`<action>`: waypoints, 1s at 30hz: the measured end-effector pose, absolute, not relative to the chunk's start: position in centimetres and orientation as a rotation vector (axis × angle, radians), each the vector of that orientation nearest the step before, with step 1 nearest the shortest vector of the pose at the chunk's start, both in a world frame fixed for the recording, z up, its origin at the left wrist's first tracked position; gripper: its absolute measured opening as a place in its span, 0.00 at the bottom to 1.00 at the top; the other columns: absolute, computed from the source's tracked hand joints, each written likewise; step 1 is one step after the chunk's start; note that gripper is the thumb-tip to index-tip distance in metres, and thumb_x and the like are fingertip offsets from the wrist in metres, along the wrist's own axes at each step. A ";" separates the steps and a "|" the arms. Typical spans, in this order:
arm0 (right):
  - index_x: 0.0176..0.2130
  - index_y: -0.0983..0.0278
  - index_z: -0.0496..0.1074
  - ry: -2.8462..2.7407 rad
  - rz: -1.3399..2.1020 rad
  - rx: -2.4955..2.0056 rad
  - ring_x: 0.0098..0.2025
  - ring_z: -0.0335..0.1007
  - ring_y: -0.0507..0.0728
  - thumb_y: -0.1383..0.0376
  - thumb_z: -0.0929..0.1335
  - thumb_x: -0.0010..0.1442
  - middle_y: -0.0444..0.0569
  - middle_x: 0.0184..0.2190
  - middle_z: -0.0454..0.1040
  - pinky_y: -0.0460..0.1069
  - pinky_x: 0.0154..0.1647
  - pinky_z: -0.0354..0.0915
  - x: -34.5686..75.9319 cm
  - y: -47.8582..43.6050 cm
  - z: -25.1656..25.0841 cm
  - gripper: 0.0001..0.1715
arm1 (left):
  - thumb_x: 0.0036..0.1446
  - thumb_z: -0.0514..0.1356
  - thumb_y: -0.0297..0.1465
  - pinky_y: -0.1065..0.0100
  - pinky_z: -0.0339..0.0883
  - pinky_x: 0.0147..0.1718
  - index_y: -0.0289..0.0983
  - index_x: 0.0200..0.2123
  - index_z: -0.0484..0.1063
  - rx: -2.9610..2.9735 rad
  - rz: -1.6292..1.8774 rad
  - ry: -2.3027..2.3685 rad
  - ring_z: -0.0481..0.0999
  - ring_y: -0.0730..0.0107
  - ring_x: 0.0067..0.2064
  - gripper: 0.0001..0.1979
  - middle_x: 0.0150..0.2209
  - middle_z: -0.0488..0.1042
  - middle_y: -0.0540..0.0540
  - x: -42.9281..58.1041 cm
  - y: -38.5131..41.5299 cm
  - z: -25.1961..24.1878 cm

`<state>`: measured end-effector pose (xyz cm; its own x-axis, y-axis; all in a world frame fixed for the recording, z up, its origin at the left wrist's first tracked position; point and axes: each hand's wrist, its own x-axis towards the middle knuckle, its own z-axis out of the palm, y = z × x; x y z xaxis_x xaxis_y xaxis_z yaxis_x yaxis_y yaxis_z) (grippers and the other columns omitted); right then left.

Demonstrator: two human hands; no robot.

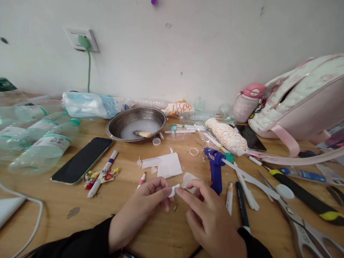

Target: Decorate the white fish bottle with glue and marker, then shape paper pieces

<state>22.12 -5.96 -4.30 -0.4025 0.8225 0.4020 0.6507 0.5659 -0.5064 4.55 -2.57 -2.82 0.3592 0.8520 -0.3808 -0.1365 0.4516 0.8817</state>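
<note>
While the clear plastic bottles with green caps [40,143] lie on their sides at the far left of the light wooden table [120,218], with a black flat phone [82,159] and a white marker pen with a purple band [103,173] just to their right, the work itself sits low in the middle.

The left hand [139,211] comes in from a black sleeve, knuckles up. Its thumb and forefinger are closed in a pinch on the left end of a small white scrap [174,190], and the other fingers are curled under. The scrap is held just above the tabletop, between the two hands. The right hand [209,215] meets it from the other side. Its thumb and forefinger nip the scrap's right end, and its fingertips rest against a curved white piece [188,178] lying on the table behind.

Judging by how things lie, some cutting is already done. A flat white cut sheet [169,165] and a few slivers lie just beyond the hands. The joining does not look done: the blue hot-glue gun [215,168] stands untouched just right of the right hand, and the grey metal scissors [301,222] lie further right, well apart from both hands.
</note>
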 end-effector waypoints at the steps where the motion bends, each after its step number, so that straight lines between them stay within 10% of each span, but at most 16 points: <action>1: 0.52 0.61 0.65 -2.184 0.341 -1.159 0.38 0.65 0.58 0.78 0.59 0.50 0.54 0.44 0.64 0.55 0.36 0.68 22.1 -6.0 -4.3 0.30 | 0.48 0.62 0.33 0.74 0.54 0.26 0.35 0.23 0.67 0.824 0.757 0.973 0.63 0.80 0.22 0.09 0.20 0.70 0.56 4.6 -2.6 -2.8; 30: 0.54 0.62 0.63 -2.176 0.361 -1.135 0.39 0.65 0.60 0.77 0.60 0.51 0.56 0.44 0.65 0.57 0.37 0.67 22.0 -6.1 -4.2 0.31 | 0.52 0.62 0.27 0.78 0.58 0.28 0.32 0.29 0.70 0.483 0.718 0.760 0.64 0.82 0.25 0.03 0.25 0.69 0.52 4.2 -2.9 -3.3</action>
<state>22.04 -6.14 -4.20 -0.4148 0.8074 0.4196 0.6289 0.5876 -0.5092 4.20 -2.95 -3.32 0.5117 0.7333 -0.4477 -0.4052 0.6654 0.6269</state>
